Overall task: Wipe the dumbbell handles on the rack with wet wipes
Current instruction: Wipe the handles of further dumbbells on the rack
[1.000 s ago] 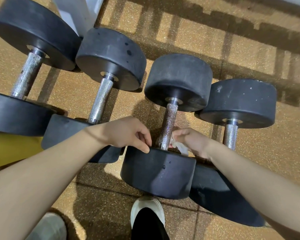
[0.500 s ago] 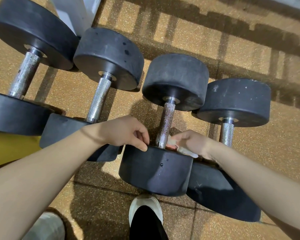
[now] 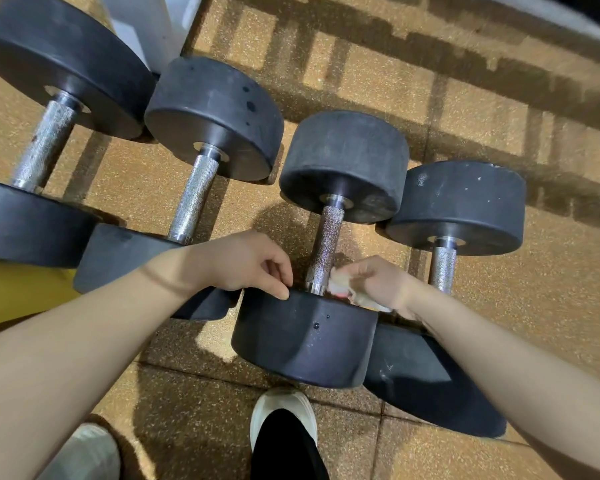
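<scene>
Item: third dumbbell (image 3: 329,244) in a row of four lying on a speckled rubber floor (image 3: 482,126), second from the right; no rack frame can be made out under them. Construction: two thick black rubber-coated heads joined by a knurled steel handle (image 3: 324,247), this one darker and more mottled than its neighbours' handles. Handling, as judged: heavy and rigid, unlikely to shift under wiping pressure, though round heads could roll if pushed sideways; the knurling gives friction and will snag and drag a thin cloth, so short strokes along the bar suit it better than one long pull. Best hold: steady the near head (image 3: 305,337) at its rim rather than lifting anything. Accessory: wet wipe (image 3: 343,289), pale, soft, limp and crumpled, light enough to bunch or tear on the rough steel; keep it folded thick. Right hand (image 3: 378,285): fingers curled round the bunched wipe, held against the lower end of the handle, just above the near head. Left hand (image 3: 246,265): fingers loosely bent, nothing visibly held, fingertips resting on the top rim of the near head, left of the handle. Also present: three other dumbbells, two shoes at the bottom edge.
</scene>
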### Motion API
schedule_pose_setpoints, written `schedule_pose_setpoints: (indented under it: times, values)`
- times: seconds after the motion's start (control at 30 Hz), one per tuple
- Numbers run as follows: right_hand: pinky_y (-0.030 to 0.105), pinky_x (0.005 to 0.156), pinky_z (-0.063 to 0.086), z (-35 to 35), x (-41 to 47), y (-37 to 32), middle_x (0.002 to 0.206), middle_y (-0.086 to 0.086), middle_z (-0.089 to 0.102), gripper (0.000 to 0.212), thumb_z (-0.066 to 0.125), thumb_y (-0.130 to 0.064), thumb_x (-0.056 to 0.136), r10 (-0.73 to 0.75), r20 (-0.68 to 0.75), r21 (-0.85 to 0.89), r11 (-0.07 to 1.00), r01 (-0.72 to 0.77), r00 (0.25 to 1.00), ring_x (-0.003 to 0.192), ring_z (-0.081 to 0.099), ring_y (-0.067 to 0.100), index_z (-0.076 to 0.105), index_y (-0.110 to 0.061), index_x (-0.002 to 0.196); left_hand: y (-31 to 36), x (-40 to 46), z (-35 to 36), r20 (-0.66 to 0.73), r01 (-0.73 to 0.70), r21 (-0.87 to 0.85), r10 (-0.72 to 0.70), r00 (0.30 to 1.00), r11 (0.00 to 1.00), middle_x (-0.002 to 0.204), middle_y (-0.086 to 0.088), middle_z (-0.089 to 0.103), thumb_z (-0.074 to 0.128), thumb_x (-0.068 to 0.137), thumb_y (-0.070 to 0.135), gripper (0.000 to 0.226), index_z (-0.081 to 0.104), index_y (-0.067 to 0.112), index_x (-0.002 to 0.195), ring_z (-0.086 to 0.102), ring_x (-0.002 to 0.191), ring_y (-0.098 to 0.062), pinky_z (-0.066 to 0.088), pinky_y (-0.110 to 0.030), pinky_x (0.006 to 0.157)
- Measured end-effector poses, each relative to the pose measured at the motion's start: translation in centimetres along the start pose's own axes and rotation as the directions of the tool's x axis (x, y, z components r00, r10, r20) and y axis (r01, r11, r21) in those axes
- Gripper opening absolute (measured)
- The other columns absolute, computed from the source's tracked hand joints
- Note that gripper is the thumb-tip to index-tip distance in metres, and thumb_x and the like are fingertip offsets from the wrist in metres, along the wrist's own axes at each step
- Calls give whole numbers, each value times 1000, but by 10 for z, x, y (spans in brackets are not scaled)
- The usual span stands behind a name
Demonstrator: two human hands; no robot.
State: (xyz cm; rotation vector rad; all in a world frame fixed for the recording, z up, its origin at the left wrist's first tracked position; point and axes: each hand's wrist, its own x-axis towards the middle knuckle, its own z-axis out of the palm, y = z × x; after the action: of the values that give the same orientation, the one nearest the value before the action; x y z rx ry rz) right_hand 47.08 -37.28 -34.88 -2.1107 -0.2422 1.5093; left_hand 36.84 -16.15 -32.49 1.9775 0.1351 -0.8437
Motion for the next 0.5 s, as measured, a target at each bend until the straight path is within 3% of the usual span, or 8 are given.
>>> schedule_pose_setpoints:
  times: [0.03,0.1,0.17,0.23,0.27,0.33,0.4,0.5]
  values:
    - [30,68,58,-3,-3,-4,105,21,67,37,34,12,91,-6,15,-43,999,7,1000,72,69,16,65,6,110,0,0,0,2,1,-1,-1,1000,1000,82,8,65,75,77,21,16,71,19,92,56,69,9,42,-10,68]
    - [18,57,52,-13,-4,-16,90,18,67,40,27,15,90,-166,-55,15,986,167,985,51,59,0,66,12,96,1,-1,0,3,7,-8,-7,1000,1000,83,6,66,75,77,21,16,70,19,93,56,71,7,42,-10,67]
    - [21,68,48,-25,7,-29,76,11,67,35,33,11,85,-359,-306,-32,929,368,882,63,61,8,66,9,76,1,-2,0,-3,11,-20,-11,1000,1000,83,7,66,75,77,22,15,70,20,92,57,74,5,42,-10,66]
    - [16,73,38,-28,23,-33,85,-1,65,25,44,2,87,-427,-492,-282,902,326,759,77,56,11,68,-6,85,1,-1,0,3,14,-17,-14,1000,1000,81,11,65,75,77,22,15,70,22,91,57,75,3,44,-13,68]
    - [13,70,32,-24,29,-31,90,-1,63,22,48,-2,89,-456,-511,-382,880,282,729,81,52,10,67,-9,96,1,-1,0,4,16,-14,-16,1000,1000,81,12,65,75,77,23,14,69,23,90,58,75,3,45,-16,71]
    - [13,67,29,-9,36,-19,95,5,61,23,52,-1,89,-541,-470,-493,817,301,698,84,51,13,65,-5,107,1,-2,1,4,19,-14,-19,1000,1000,82,8,65,75,77,22,14,69,22,90,59,76,-1,45,-19,74]
    - [20,69,34,4,37,-4,92,12,64,21,53,5,85,-649,-378,-565,727,391,660,84,57,20,65,-1,101,1,-2,1,-3,17,-13,-17,1000,1000,87,3,67,75,77,22,14,69,22,90,60,79,-5,45,-20,75]
    - [29,65,35,6,31,9,88,18,66,21,52,5,83,-625,-101,-616,650,444,774,78,60,32,63,0,100,2,-3,1,-4,7,-21,-7,1000,1000,89,1,67,75,77,21,13,68,25,88,59,78,-3,45,-18,74]
